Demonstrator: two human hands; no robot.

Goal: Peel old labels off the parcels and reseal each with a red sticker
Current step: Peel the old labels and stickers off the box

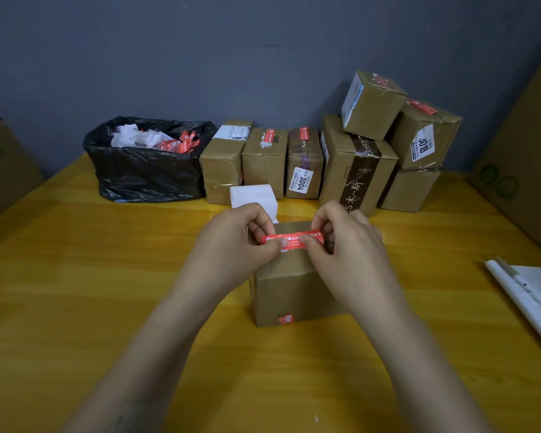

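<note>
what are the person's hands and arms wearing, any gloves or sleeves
The left hand and right hand are bare: no gloves, rings, watch or bracelet show. No sleeve reaches into view on either arm.

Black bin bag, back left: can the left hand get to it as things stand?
Probably yes. Only bare yellow table lies between the left hand and the black bin bag. But that hand is busy pinching the red sticker.
</note>
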